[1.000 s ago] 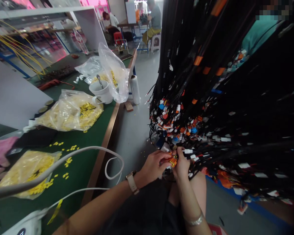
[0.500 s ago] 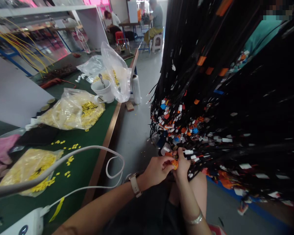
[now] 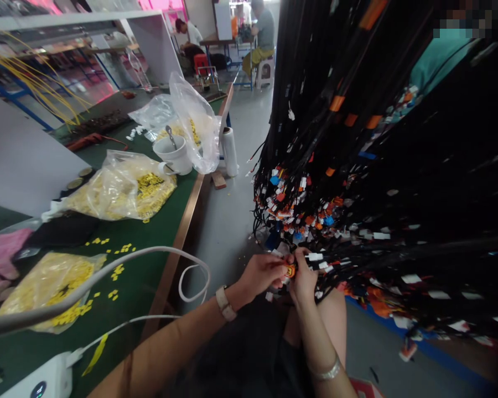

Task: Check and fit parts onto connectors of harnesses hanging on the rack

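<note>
Low in the middle, my left hand (image 3: 258, 277) pinches a small orange connector (image 3: 289, 271) with a dark mark on its face. Close against it, my right hand (image 3: 305, 283) is closed round the black cables behind that connector; its fingertips are partly hidden. White connectors (image 3: 314, 257) on cable ends stick out just beyond the right hand. A dense mass of hanging black cables (image 3: 311, 138) fills the right side. Orange, white, red and blue connectors (image 3: 292, 207) cluster at the lower ends of these cables.
On the green-topped table (image 3: 149, 265) at left lie bags of yellow pieces (image 3: 120, 188), a white mug (image 3: 178, 157) with a spoon, and a pink glove (image 3: 4, 257). A white cord (image 3: 195, 257) loops past the table's edge. Co-workers (image 3: 263, 30) sit at the back.
Both hands have shifted slightly left. The orange connector has turned so that its marked face shows, still between the left fingers.
</note>
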A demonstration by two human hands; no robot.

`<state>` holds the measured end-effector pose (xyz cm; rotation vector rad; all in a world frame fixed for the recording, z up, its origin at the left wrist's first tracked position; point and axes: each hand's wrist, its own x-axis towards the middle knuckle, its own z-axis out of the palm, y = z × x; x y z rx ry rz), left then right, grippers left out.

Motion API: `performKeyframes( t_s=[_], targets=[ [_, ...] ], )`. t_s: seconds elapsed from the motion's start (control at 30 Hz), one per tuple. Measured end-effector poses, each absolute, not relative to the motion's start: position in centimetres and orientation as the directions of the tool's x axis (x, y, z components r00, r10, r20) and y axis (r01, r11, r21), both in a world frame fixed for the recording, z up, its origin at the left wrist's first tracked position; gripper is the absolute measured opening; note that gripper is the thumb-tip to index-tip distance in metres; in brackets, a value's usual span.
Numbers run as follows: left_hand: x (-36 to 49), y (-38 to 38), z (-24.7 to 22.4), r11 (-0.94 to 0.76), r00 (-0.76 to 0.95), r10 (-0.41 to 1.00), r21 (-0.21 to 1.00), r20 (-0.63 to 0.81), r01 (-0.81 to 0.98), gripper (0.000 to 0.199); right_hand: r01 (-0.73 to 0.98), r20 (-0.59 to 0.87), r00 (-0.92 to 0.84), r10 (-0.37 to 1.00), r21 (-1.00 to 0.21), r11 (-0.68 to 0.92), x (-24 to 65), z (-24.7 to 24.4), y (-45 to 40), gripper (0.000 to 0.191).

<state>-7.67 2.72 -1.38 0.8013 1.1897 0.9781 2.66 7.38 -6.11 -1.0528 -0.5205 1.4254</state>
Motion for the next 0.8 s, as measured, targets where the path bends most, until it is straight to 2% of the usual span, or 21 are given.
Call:
performKeyframes(
  t_s=[0.1,0.27,0.33,0.43,0.7,0.8],
  targets=[
    [-8.8,3.5,-1.4,0.467,0.157,0.881,0.775,-0.445,-0.425,0.035,-0.54,-0.271,0.059,0.961,-0.818,-0.198,3.1,-6.0,6.8,0.032],
    [-10.2,4.1,-0.9,0.446,0.119,0.882,0.727,-0.456,-0.522,0.033,-0.587,-0.182,-0.169,0.969,-0.771,-0.248,3.7,-6.0,6.0,0.058],
    [-10.4,4.0,-0.6,0.433,0.103,0.889,0.745,-0.446,-0.508,0.035,-0.559,-0.155,-0.239,0.959,-0.785,-0.266,3.7,-6.0,5.9,0.065],
    [-10.3,3.8,0.0,0.432,0.095,0.894,0.79,-0.437,-0.434,0.038,-0.533,-0.143,-0.239,0.961,-0.807,-0.253,3.7,-6.1,5.9,0.069],
    [-9.4,3.6,0.2,0.344,0.02,0.936,0.904,-0.351,-0.253,0.04,-0.538,-0.163,-0.231,0.959,-0.8,-0.266,3.9,-6.5,5.9,0.065],
    [-9.6,3.6,-0.2,0.305,-0.002,0.948,0.914,-0.317,-0.267,0.041,-0.555,-0.188,-0.227,0.956,-0.782,-0.285,3.9,-6.3,5.8,0.065]
  ],
)
